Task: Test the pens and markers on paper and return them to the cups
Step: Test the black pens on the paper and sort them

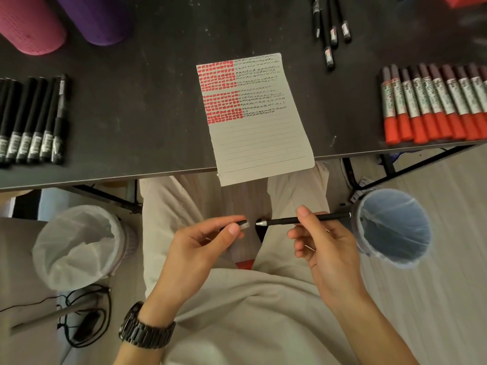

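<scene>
Head view. Labels: the red markers (432, 106) are lying in a row at the right of the tabletop (131, 101), red caps toward the person. Their pale printed sleeves are too blurred to read. The black pens (31, 119) are lying in a row at the left, and their silver label bands are also unreadable. A few more black pens (329, 30) are lying loose at the top right. The lined paper (263, 143) is sitting at centre, its lower end overhanging the tabletop edge. It is carrying red blocks of dabs at upper left and rows of small black scribbles beside them, none of them legible words.

Containers: a bin with a white liner (50, 233) is standing on the floor to the left. A bin with a blue liner (374, 248) is standing to the right. Only the liners are showing inside both.

Hands: both are hovering over the lap, below the tabletop edge. The left hand (200, 248), with a dark wristwatch (146, 330) on its wrist, is pinching the pen cap (241, 224) between thumb and curled fingers. The right hand (324, 241) is gripping the uncapped black pen (282, 221) at mid-barrel. The pen's silver tip is pointing at the cap, just apart from it, and its rear end is reaching the blue bin's rim.
</scene>
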The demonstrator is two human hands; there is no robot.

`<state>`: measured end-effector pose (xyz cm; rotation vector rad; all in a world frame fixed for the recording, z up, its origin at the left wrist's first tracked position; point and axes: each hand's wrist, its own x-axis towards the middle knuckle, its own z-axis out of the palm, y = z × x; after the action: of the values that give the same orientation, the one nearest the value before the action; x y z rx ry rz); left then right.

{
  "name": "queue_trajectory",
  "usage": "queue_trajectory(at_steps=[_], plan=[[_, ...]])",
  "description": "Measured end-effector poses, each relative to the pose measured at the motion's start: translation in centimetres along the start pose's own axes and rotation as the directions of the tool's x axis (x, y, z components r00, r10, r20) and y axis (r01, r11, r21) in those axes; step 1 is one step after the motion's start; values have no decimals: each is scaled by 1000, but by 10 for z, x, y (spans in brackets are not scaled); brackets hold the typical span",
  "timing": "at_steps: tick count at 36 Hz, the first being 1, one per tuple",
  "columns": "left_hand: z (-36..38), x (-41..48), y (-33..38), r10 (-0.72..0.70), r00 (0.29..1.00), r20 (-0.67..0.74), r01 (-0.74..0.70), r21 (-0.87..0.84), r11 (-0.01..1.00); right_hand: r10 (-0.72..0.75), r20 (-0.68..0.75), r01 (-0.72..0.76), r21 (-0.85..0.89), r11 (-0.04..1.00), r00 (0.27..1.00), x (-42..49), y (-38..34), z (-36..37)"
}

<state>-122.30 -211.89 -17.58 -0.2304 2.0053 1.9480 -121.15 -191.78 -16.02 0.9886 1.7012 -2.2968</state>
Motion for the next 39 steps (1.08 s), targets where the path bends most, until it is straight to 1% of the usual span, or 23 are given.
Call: queue_trajectory(at_steps=[9,16,20,26,32,37,39], plan=[[1,-1,-5,22,1000,16,-23,76,997,-17,9,17,-6,1000,1000,-1,3,0],[3,-3,-3,51,997,51,-56,109,992,-41,58,45,-63,997,997,-3,7,3],[4,-4,-2,83,995,47,-89,138,986,-53,106,62,-83,995,993,-5,9,6],[5,-5,-3,149,988,35,-152,179,972,-66,124,79,-99,992,990,-6,10,9],[7,-6,-3,287,958,27,-282,301,911,-89,149,105,-105,989,985,-8,9,10],[9,-5,-2,412,911,21,-379,436,817,-103,152,120,-110,987,983,-9,8,13],[10,-5,-1,445,895,29,-406,465,787,-109,143,125,-107,986,984,-10,8,14]])
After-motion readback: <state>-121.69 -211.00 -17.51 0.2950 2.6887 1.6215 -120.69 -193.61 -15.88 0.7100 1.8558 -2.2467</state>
